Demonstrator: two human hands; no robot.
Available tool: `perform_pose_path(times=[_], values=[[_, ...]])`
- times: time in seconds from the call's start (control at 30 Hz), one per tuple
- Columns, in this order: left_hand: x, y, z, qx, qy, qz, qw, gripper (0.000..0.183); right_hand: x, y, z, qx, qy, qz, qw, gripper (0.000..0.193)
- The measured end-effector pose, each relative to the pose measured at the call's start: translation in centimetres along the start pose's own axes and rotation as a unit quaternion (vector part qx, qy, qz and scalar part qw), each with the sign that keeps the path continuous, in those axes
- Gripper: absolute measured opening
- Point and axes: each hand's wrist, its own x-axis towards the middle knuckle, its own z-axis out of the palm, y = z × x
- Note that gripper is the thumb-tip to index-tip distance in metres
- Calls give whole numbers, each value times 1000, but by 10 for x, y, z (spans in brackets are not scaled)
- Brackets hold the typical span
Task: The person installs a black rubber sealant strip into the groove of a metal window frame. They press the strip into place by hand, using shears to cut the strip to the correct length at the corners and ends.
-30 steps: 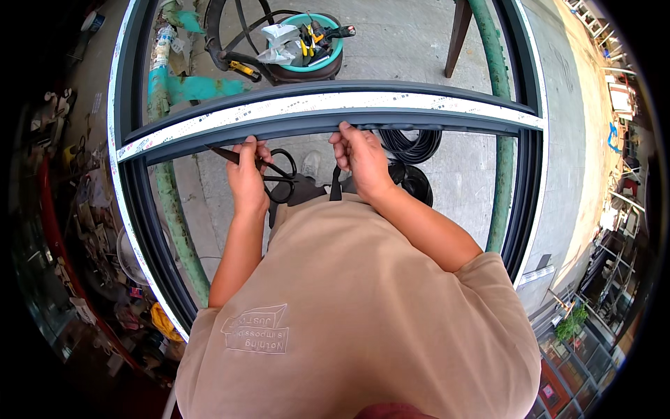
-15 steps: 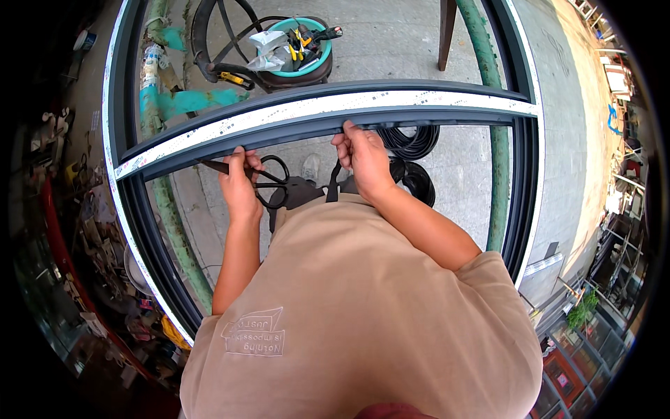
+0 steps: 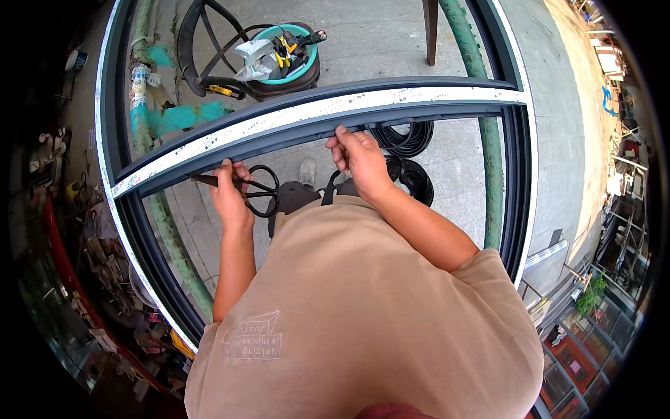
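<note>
My left hand is closed around a pair of black-handled scissors, their loops to the right and the blades toward the left. Its thumb and fingertip touch the near edge of a dark window-frame crossbar faced with white protective film. Further right along that edge, my right hand is pinched, index fingertip against the dark rubber strip under the bar. A loose black strip hangs below this hand over my lap; the fingers hide its upper end.
The frame's side rails flank me, with green pipes just inside. Coils of black strip lie on the floor beyond my right forearm. Past the crossbar stands a turquoise basin of tools, beside a dark metal wheel-like piece.
My view has tilted slightly. My left hand, with the scissors, has slid a little left along the crossbar. My right hand stays at about the same place on the bar.
</note>
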Motion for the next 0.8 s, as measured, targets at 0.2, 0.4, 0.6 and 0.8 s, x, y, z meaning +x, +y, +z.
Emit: perform_pose_path(times=[0.2, 0.4, 0.6, 0.8], values=[[0, -2, -1, 1, -9, 4, 1000, 28, 1, -7, -25, 33, 61, -35, 997, 48], [-1, 0, 2, 3, -2, 2, 1000, 28, 3, -3, -21, -33, 84, -79, 993, 49], [-17, -4, 17, 61, -40, 0, 997, 31, 0, -14, -41, 38, 81, -48, 995, 46], [-29, -18, 63, 109, -130, -24, 985, 36, 9, 0, -39, -26, 123, -102, 987, 40]])
